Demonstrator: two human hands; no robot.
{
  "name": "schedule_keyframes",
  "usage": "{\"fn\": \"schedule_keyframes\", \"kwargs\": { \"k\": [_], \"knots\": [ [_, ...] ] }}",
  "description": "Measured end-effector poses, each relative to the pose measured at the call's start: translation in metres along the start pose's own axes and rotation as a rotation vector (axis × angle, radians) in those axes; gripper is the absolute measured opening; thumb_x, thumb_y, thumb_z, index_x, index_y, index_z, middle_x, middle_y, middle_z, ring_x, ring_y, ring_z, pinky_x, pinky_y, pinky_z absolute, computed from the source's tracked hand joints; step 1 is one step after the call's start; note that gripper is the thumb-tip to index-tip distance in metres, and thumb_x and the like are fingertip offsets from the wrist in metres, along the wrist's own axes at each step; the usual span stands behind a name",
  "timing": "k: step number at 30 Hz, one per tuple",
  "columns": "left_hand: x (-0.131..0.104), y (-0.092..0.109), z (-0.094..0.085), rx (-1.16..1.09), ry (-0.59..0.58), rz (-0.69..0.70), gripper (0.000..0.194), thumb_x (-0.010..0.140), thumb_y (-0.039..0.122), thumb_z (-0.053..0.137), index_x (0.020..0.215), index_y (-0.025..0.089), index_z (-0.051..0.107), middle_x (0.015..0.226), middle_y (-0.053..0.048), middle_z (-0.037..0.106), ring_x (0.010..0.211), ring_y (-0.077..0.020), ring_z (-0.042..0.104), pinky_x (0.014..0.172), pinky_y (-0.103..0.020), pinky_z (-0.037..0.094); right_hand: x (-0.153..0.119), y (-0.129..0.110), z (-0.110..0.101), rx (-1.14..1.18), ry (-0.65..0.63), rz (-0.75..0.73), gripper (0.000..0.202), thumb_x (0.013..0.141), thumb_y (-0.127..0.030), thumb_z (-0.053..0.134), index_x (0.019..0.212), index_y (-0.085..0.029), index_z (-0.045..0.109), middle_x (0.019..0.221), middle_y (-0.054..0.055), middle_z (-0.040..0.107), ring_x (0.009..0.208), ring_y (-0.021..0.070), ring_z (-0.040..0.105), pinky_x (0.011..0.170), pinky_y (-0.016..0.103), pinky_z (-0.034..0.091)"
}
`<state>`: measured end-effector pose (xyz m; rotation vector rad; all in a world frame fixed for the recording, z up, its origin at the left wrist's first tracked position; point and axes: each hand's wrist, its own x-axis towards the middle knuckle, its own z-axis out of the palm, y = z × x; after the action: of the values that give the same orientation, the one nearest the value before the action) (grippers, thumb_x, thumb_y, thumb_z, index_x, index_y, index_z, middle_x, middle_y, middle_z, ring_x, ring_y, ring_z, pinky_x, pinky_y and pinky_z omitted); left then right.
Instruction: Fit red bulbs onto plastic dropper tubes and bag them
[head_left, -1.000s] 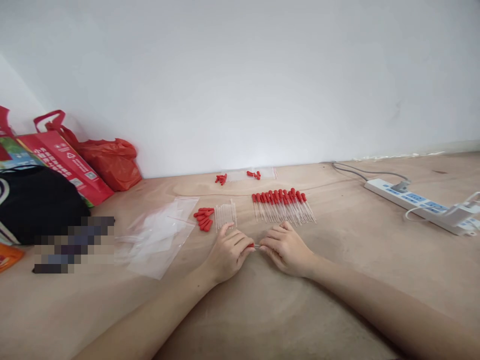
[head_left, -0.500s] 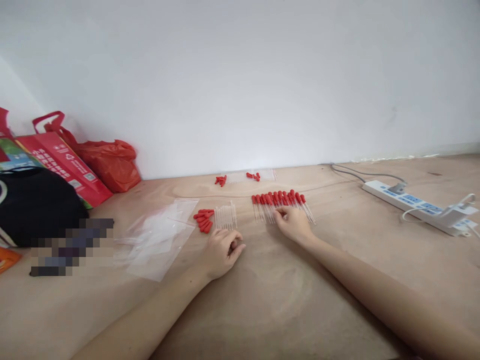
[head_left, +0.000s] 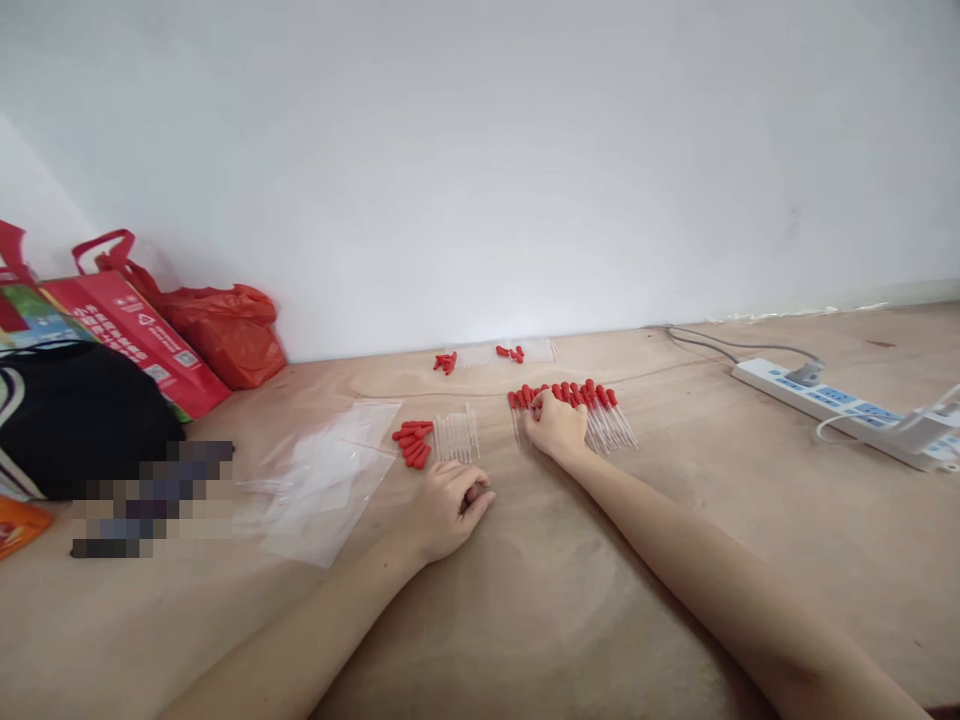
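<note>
Several droppers with red rubber bulbs and thin clear tubes (head_left: pixel 611 430) lie side by side in a row. Over the left part of this row, my right hand (head_left: pixel 556 425) is closed, fingertips pinched at a dropper's red bulb; the hand covers some tubes. My left hand (head_left: pixel 452 510) rests on the table, loosely curled, with nothing visible in its fingers. Just beyond it are a row of bare clear tubes (head_left: pixel 456 437) and a small pile of loose red bulbs (head_left: pixel 414 442).
Clear plastic bags (head_left: pixel 326 490) lie left of the loose bulbs. Against the wall is another clear bag (head_left: pixel 472 355) with red bulbs (head_left: pixel 445 362) on it. A white power strip (head_left: pixel 840 405) stands right; a red bag (head_left: pixel 225 335) and a black bag (head_left: pixel 90 420) stand left.
My right hand has shifted left and farther away, from the tubes up to the red bulbs. My left hand keeps its pose. The view has shifted slightly.
</note>
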<state>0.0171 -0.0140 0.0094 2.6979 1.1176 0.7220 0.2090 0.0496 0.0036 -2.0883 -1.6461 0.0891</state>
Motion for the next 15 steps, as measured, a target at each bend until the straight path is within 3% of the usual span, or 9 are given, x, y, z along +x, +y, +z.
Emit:
{"fn": "schedule_keyframes", "kwargs": {
  "k": [4,7,12,15],
  "knots": [
    [0.0,0.001,0.001,0.039,0.025,0.009,0.008,0.078,0.023,0.05,0.072,0.018,0.054,0.062,0.001,0.058,0.066,-0.016,0.054,0.068,-0.03,0.037,-0.007,-0.004,-0.003,-0.013,0.043,-0.097,0.022,0.08,-0.032,0.042,0.088,-0.018,0.057,0.086,0.006,0.066,0.081,0.019,0.058,0.078,0.034,0.023],
    [0.002,-0.006,-0.004,0.142,0.137,-0.05,0.01,0.077,0.024,0.051,0.07,0.019,0.055,0.062,0.001,0.059,0.066,-0.017,0.054,0.069,-0.032,0.035,-0.014,-0.015,-0.004,-0.012,0.02,-0.195,0.024,0.08,-0.032,0.041,0.08,-0.018,0.06,0.083,0.006,0.066,0.081,0.0194,0.058,0.078,0.035,0.023],
    [0.008,-0.041,-0.022,0.387,0.431,-0.308,0.014,0.077,0.028,0.052,0.067,0.02,0.058,0.064,-0.001,0.059,0.07,-0.0198,0.054,0.07,-0.033,0.033,-0.021,-0.045,0.002,-0.016,-0.103,-0.199,0.03,0.079,-0.036,0.041,0.08,-0.017,0.064,0.08,0.01,0.067,0.08,0.0212,0.059,0.08,0.037,0.024],
    [0.009,-0.062,-0.031,0.419,0.431,-0.45,0.016,0.076,0.033,0.052,0.071,0.021,0.061,0.07,-0.002,0.06,0.076,-0.0217,0.054,0.071,-0.034,0.032,-0.024,-0.058,0.006,-0.004,-0.161,-0.175,0.031,0.078,-0.037,0.042,0.079,-0.016,0.065,0.08,0.011,0.067,0.08,0.0221,0.059,0.082,0.039,0.024]
  ]
}}
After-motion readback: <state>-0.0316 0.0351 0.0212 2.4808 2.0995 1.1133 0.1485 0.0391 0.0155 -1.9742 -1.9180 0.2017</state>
